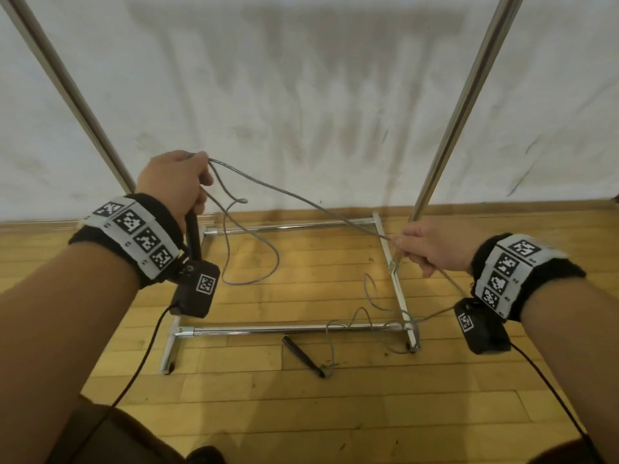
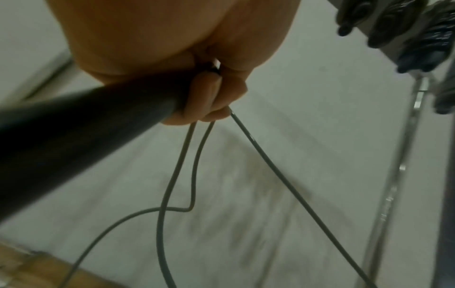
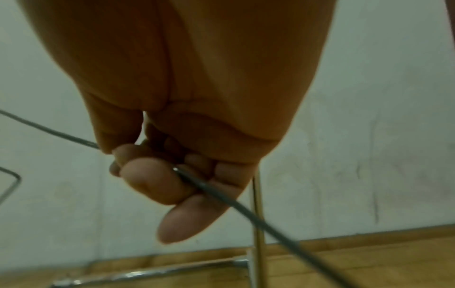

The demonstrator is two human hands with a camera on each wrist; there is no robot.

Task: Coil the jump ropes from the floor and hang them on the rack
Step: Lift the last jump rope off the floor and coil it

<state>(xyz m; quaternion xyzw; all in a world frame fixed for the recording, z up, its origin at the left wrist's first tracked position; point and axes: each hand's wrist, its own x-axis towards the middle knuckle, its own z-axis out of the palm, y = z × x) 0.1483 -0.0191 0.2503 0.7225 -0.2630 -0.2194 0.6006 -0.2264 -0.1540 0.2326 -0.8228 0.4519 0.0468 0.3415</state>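
My left hand (image 1: 177,182) is raised at the left and grips one black handle (image 1: 193,236) of a jump rope together with a loop of its thin grey cord (image 1: 291,194). The left wrist view shows the black handle (image 2: 86,124) and cord strands (image 2: 270,167) leaving my curled fingers (image 2: 209,97). From there the cord runs taut down to my right hand (image 1: 432,246), which pinches it; the right wrist view shows the cord (image 3: 221,196) passing between my fingertips (image 3: 152,179). The rest trails to the floor, ending at the second black handle (image 1: 303,356) lying in front of the rack.
A chrome rack stands ahead, with its base frame (image 1: 291,328) on the wooden floor (image 1: 301,413) and two slanted uprights (image 1: 465,105) against a white wall. Slack cord lies over the frame's right corner (image 1: 407,324). Dark items hang at the left wrist view's top right (image 2: 403,29).
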